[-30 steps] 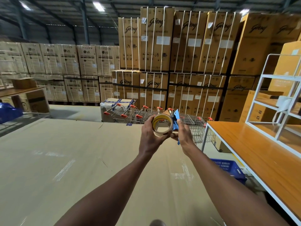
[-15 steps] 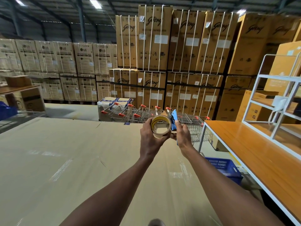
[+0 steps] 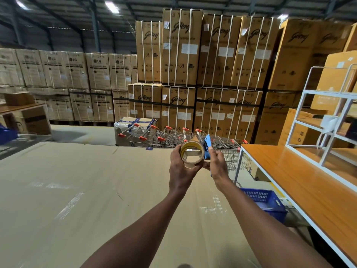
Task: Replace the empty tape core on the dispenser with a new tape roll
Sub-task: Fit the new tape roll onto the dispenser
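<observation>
Left hand (image 3: 180,169) is wrapped around a brown tape roll (image 3: 191,154), its hollow centre facing us, raised above the cardboard surface (image 3: 77,190); right hand (image 3: 217,167) clasps the blue dispenser (image 3: 207,147) just beside it.

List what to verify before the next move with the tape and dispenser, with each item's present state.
1. Left hand grips the tape roll: ok.
2. Right hand holds the blue dispenser: ok.
3. Roll and dispenser close together, held up in front: ok.
4. Roll seated on the spindle: cannot tell, hidden behind the roll.
5. Old empty core removed: cannot tell.
6. Wooden table on the right free for setting down: ok.
</observation>
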Tool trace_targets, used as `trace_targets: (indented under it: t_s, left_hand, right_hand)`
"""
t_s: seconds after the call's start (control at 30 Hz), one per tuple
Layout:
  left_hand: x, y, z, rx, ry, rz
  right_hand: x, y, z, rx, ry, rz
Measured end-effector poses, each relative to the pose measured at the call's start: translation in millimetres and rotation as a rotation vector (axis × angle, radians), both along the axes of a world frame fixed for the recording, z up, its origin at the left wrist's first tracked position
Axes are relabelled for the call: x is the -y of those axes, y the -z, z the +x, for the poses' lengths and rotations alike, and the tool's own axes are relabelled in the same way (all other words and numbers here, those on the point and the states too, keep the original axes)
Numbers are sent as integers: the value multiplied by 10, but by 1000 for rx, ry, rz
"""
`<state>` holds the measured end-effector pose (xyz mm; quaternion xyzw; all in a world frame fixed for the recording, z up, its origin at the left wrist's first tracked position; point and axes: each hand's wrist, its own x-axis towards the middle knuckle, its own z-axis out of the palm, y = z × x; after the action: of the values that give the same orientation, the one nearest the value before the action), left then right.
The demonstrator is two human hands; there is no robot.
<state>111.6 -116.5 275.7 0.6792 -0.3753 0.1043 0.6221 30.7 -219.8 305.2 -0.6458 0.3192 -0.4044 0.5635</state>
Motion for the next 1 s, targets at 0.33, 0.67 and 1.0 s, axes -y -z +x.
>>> trace_targets:
  t_s: [0.33,0.67,1.0]
  left_hand:
    - [85,33,-76,-61,17,-29]
    - [162,98,-122,-134,-11,-41]
    - [174,155,-93,-177,10,-35]
  right_hand:
    - [128,100,43,-19,21,-23]
    - [93,124,84,-4,37,-22]
    - [122,175,116,-22,45,-111]
